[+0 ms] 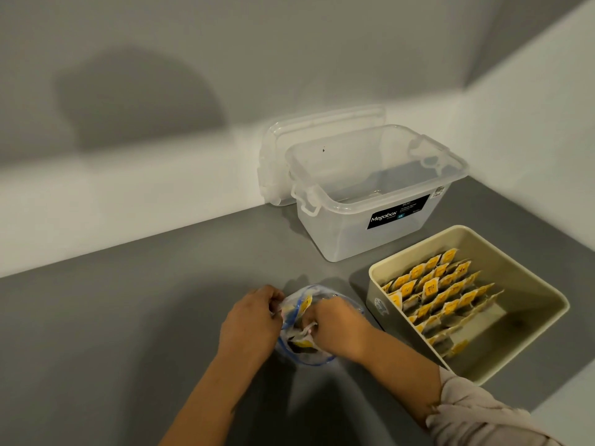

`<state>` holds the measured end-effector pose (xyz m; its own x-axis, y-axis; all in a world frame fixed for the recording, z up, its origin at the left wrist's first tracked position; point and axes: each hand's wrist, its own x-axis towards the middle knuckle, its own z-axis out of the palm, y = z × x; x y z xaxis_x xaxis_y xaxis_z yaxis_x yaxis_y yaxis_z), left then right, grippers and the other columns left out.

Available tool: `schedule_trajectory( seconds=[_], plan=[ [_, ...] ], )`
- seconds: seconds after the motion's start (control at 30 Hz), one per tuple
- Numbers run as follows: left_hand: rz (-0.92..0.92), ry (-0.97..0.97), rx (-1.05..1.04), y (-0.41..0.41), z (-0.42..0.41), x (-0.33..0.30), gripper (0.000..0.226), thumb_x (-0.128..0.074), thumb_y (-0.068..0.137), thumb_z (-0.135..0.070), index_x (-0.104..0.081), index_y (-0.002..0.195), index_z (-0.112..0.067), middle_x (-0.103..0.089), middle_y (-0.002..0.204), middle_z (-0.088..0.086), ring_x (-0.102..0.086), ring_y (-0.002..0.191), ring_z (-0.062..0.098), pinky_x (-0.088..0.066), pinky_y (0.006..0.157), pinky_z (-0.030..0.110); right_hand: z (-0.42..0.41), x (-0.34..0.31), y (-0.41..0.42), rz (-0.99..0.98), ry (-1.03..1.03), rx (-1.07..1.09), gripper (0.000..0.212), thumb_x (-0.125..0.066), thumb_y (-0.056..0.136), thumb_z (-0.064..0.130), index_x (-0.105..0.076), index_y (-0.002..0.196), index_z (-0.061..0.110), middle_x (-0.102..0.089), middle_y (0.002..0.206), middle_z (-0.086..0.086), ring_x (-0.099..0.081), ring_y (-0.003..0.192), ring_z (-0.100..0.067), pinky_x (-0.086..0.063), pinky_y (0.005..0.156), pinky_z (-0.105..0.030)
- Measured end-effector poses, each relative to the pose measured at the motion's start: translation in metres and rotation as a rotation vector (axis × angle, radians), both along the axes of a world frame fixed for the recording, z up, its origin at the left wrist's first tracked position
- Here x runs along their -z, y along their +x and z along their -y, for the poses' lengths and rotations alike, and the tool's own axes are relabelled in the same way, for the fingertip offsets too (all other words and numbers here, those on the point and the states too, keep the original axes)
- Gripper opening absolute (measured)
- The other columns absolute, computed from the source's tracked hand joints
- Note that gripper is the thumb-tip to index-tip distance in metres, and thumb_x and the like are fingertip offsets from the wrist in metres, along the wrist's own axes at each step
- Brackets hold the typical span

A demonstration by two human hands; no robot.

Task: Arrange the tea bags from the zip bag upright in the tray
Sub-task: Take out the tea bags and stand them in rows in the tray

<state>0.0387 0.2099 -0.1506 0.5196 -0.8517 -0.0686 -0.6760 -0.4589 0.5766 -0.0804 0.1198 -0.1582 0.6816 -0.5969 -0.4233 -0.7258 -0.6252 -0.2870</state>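
A clear zip bag with a blue seal lies on the grey counter, with yellow-tagged tea bags visible inside it. My left hand grips the bag's left edge and holds its mouth apart. My right hand reaches into the mouth, fingers curled among the tea bags; what they hold is hidden. To the right sits a cream tray holding several rows of upright tea bags with yellow tags. The tray's right side is bare.
A clear plastic storage box labelled Megabox stands behind the tray, with its lid leaning on the wall behind it. White walls meet in the corner at right. The grey counter stretches to the left.
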Motion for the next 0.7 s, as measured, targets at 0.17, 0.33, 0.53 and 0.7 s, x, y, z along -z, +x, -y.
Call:
schedule_trajectory(
  seconds=[0.17, 0.33, 0.53, 0.7],
  plan=[
    [0.001, 0.002, -0.017, 0.003, 0.001, 0.001, 0.024, -0.056, 0.083, -0.016, -0.059, 0.103, -0.030, -0.061, 0.096, -0.008, -0.058, 0.086, 0.012, -0.049, 0.073, 0.027, 0.010, -0.026, -0.019, 0.227, 0.234, 0.096, 0.023, -0.059, 0.087, 0.011, -0.073, 0.105, 0.014, -0.070, 0.099, -0.005, -0.062, 0.090, -0.017, -0.048, 0.084, -0.026],
    [-0.016, -0.028, -0.009, 0.005, 0.001, 0.006, 0.026, -0.058, 0.083, -0.015, -0.060, 0.107, -0.026, -0.063, 0.100, -0.004, -0.059, 0.089, 0.014, -0.047, 0.076, 0.026, 0.020, -0.027, -0.035, 0.496, 0.665, 0.462, 0.021, -0.049, 0.085, -0.005, -0.064, 0.100, -0.010, -0.054, 0.064, -0.013, -0.040, 0.042, -0.010, -0.034, 0.047, -0.021],
    [-0.082, -0.305, -0.011, -0.004, 0.000, -0.007, 0.034, -0.041, 0.096, -0.034, -0.064, 0.113, -0.016, -0.062, 0.112, -0.001, -0.058, 0.104, 0.015, -0.040, 0.086, 0.021, 0.016, -0.036, -0.035, 0.767, 1.094, 0.717, 0.019, -0.036, 0.093, -0.005, -0.055, 0.091, -0.002, -0.046, 0.063, -0.011, -0.035, 0.037, -0.008, -0.029, 0.041, -0.019],
    [-0.529, -0.377, -0.039, -0.021, 0.001, -0.032, 0.033, -0.056, 0.081, -0.044, -0.067, 0.098, -0.018, -0.070, 0.094, -0.001, -0.065, 0.089, 0.012, -0.050, 0.077, 0.017, 0.011, -0.044, -0.031, 0.831, 1.205, 0.738, 0.026, -0.035, 0.096, -0.001, -0.056, 0.082, 0.003, -0.054, 0.052, -0.004, -0.036, 0.035, -0.006, -0.031, 0.040, -0.017]
  ],
)
